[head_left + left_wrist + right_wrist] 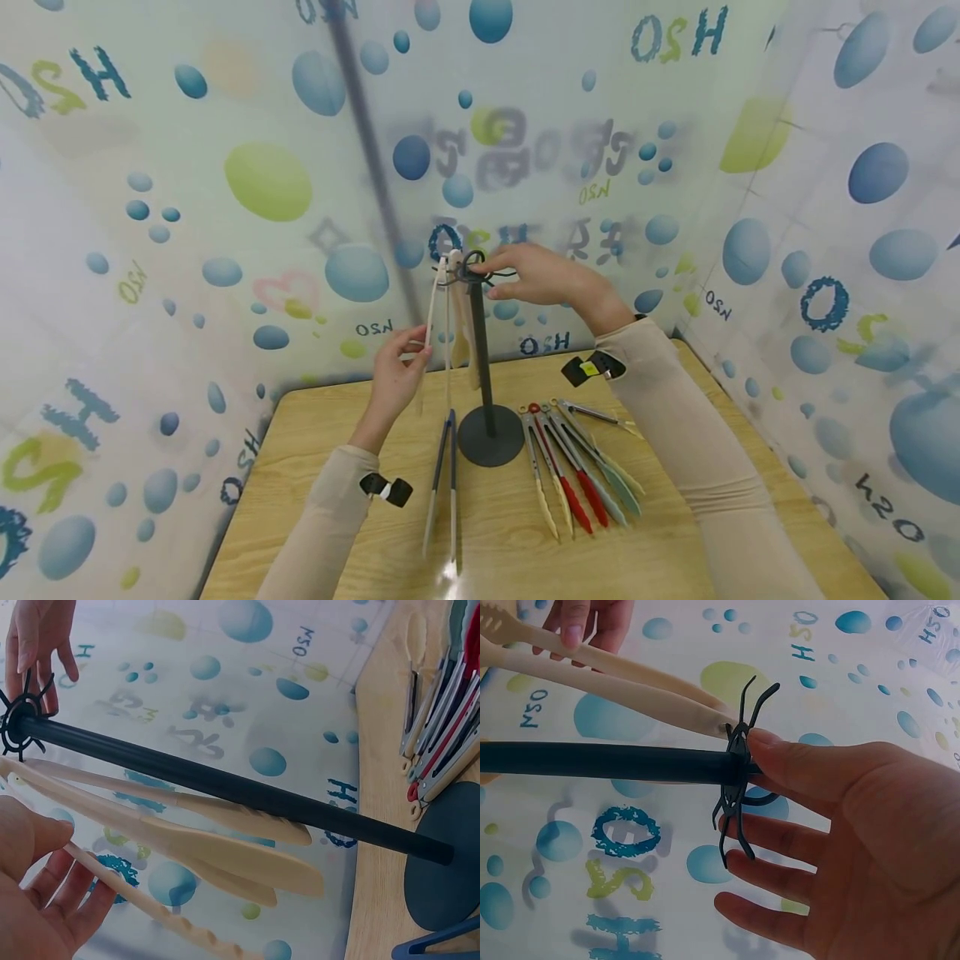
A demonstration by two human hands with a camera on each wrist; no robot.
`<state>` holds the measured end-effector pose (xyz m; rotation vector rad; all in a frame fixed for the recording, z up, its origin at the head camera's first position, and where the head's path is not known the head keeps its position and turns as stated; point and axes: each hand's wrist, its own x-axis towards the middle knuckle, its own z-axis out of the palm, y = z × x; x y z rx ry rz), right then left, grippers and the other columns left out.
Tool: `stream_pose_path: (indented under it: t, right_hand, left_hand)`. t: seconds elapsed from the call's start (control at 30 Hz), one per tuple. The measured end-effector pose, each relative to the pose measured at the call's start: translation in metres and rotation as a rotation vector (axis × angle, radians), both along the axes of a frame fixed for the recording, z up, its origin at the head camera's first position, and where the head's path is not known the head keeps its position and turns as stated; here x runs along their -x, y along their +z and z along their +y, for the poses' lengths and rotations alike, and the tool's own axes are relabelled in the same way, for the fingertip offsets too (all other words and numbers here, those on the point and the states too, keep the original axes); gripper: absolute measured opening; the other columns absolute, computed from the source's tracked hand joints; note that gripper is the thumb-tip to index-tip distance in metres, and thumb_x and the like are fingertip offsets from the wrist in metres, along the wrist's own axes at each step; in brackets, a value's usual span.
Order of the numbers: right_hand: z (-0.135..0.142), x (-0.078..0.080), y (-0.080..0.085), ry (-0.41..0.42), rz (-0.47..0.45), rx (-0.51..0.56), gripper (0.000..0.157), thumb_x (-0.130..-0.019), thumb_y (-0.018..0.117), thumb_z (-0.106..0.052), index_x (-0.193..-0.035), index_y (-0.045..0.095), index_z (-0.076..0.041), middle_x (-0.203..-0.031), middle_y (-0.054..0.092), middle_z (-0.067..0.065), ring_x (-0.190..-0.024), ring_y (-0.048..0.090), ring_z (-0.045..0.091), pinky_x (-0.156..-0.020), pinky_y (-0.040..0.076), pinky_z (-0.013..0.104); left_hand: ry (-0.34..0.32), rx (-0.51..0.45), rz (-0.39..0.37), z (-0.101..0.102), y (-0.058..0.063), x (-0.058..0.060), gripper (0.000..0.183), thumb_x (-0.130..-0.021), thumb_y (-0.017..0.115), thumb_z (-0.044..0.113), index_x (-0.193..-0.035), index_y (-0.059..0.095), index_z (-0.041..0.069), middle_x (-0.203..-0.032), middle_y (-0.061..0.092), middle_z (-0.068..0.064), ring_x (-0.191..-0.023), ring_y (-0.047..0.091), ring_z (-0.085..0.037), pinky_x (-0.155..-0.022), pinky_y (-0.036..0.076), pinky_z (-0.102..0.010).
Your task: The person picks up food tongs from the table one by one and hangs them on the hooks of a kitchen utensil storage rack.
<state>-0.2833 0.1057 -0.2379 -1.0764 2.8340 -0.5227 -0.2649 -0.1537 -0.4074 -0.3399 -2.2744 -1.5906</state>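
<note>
A dark utensil stand [480,358] has a round base and a ring of hooks [739,757] at its top. My left hand [399,367] pinches one arm of pale beige tongs [150,906], whose top end is up at the hooks. More beige utensils [240,851] hang beside the post, with broad, flat ends. My right hand [536,277] holds the top of the stand, its thumb on the hook ring and other fingers spread around it. In the right wrist view, the upper end of the tongs overlaps the ring.
Blue-handled tongs [453,492] lie on the wooden table [315,467], left of the base. Several tongs with red, green and beige tips [581,475] are fanned out right of it. A patterned curtain [262,183] surrounds the table's back and sides.
</note>
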Motion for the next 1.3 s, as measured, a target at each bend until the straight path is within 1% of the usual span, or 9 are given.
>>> stream_pose_path:
  t: [0.17, 0.3, 0.43, 0.53, 0.8, 0.93, 1.07, 1.2, 1.3]
  right_hand:
    - [0.0, 0.0, 0.0, 0.005, 0.0, 0.004, 0.053, -0.1, 0.058, -0.029, -0.15, 0.044, -0.02, -0.156, 0.042, 0.01, -0.144, 0.039, 0.032, -0.115, 0.037, 0.05]
    - [0.001, 0.001, -0.001, 0.011, 0.001, 0.01, 0.052, -0.101, 0.058, -0.029, -0.15, 0.044, -0.02, -0.155, 0.043, 0.01, -0.143, 0.04, 0.031, -0.115, 0.037, 0.05]
    - [0.001, 0.002, -0.002, 0.011, 0.004, 0.011, 0.052, -0.1, 0.059, -0.029, -0.15, 0.044, -0.02, -0.155, 0.043, 0.01, -0.143, 0.041, 0.031, -0.115, 0.038, 0.049]
    - [0.001, 0.003, -0.003, 0.011, 0.004, 0.011, 0.053, -0.1, 0.059, -0.029, -0.15, 0.044, -0.021, -0.156, 0.042, 0.01, -0.143, 0.04, 0.031, -0.115, 0.038, 0.05]
    - [0.002, 0.003, -0.004, 0.015, 0.009, 0.02, 0.052, -0.101, 0.058, -0.029, -0.15, 0.044, -0.02, -0.155, 0.043, 0.01, -0.144, 0.039, 0.031, -0.116, 0.037, 0.049]
    - [0.001, 0.002, -0.003, 0.011, 0.007, 0.019, 0.052, -0.101, 0.058, -0.028, -0.15, 0.044, -0.02, -0.155, 0.043, 0.01, -0.143, 0.04, 0.031, -0.115, 0.037, 0.049]
    - [0.001, 0.001, -0.002, 0.011, 0.01, 0.018, 0.052, -0.101, 0.058, -0.028, -0.15, 0.044, -0.021, -0.155, 0.043, 0.01, -0.142, 0.041, 0.031, -0.115, 0.038, 0.049]
    - [0.001, 0.001, -0.002, 0.009, 0.01, 0.02, 0.052, -0.1, 0.059, -0.028, -0.15, 0.044, -0.021, -0.155, 0.043, 0.011, -0.141, 0.043, 0.031, -0.113, 0.039, 0.049]
    - [0.001, 0.0, -0.002, 0.007, 0.007, 0.022, 0.053, -0.1, 0.059, -0.028, -0.15, 0.044, -0.021, -0.155, 0.042, 0.011, -0.141, 0.042, 0.031, -0.114, 0.039, 0.049]
  left_hand:
    - [0.004, -0.004, -0.002, 0.003, -0.002, 0.002, 0.034, -0.094, 0.065, 0.002, -0.127, 0.066, 0.006, -0.117, 0.061, -0.019, -0.103, 0.063, -0.032, -0.072, 0.052, -0.014]
    - [0.004, -0.022, 0.001, 0.007, -0.003, 0.003, 0.032, -0.094, 0.064, 0.003, -0.126, 0.066, 0.004, -0.117, 0.061, -0.021, -0.1, 0.063, -0.03, -0.071, 0.051, -0.014]
    - [-0.016, -0.062, 0.003, 0.01, -0.004, 0.003, 0.03, -0.094, 0.064, 0.003, -0.124, 0.066, 0.003, -0.117, 0.061, -0.022, -0.098, 0.063, -0.029, -0.07, 0.051, -0.014]
    - [-0.03, -0.077, 0.002, 0.012, -0.005, 0.004, 0.03, -0.094, 0.064, 0.003, -0.124, 0.066, 0.003, -0.117, 0.061, -0.021, -0.099, 0.062, -0.031, -0.07, 0.051, -0.015]
    - [-0.027, -0.065, -0.003, 0.015, -0.008, 0.007, 0.031, -0.096, 0.062, 0.004, -0.127, 0.065, 0.004, -0.123, 0.068, -0.017, -0.103, 0.065, -0.029, -0.074, 0.052, -0.016]
    - [-0.035, -0.081, -0.001, 0.016, -0.01, 0.01, 0.031, -0.096, 0.062, 0.004, -0.127, 0.064, 0.005, -0.121, 0.07, -0.017, -0.105, 0.067, -0.031, -0.076, 0.052, -0.016]
    - [-0.023, -0.099, 0.004, 0.018, -0.012, 0.013, 0.031, -0.096, 0.062, 0.004, -0.127, 0.064, 0.006, -0.119, 0.071, -0.018, -0.105, 0.067, -0.033, -0.076, 0.052, -0.015]
    - [-0.016, -0.117, -0.009, 0.02, -0.012, 0.015, 0.032, -0.096, 0.062, 0.003, -0.127, 0.064, 0.004, -0.12, 0.07, -0.021, -0.106, 0.067, -0.036, -0.075, 0.051, -0.013]
    - [-0.021, -0.115, -0.028, 0.022, -0.012, 0.016, 0.033, -0.096, 0.06, 0.001, -0.129, 0.061, 0.0, -0.121, 0.068, -0.024, -0.108, 0.065, -0.039, -0.075, 0.05, -0.012]
